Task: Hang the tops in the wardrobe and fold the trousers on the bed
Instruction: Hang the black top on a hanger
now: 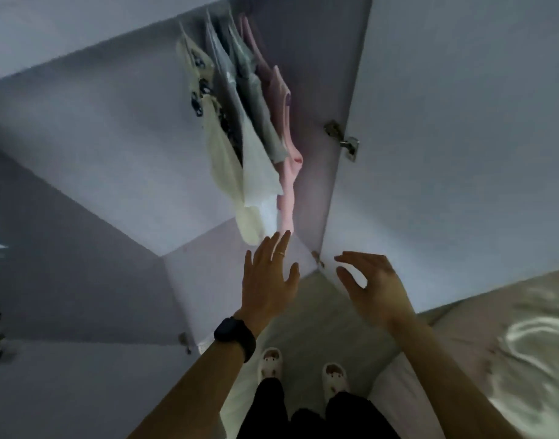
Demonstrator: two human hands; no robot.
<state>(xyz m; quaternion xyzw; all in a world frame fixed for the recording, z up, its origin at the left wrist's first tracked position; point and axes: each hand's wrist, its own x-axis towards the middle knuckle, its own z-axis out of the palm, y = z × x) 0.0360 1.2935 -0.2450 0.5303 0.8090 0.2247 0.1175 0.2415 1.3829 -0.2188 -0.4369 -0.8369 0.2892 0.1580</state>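
Observation:
Several tops hang side by side in the open wardrobe [119, 147]: a cream patterned one [221, 166], a white one [257, 172], a grey-green one [256, 99] and a pink one [286, 172]. My left hand [268, 277], with a ring and a dark watch on the wrist, is stretched out just below the hems, fingers spread and holding nothing. My right hand [371, 283] hovers to its right beside the open wardrobe door [461, 137], fingers apart and curved, also holding nothing. No trousers are visible.
The open door stands at the right with metal hinges [343, 137]. The bed [509, 343] with pale shiny bedding lies at the lower right. My feet in white slippers [303, 365] stand on the floor between wardrobe and bed.

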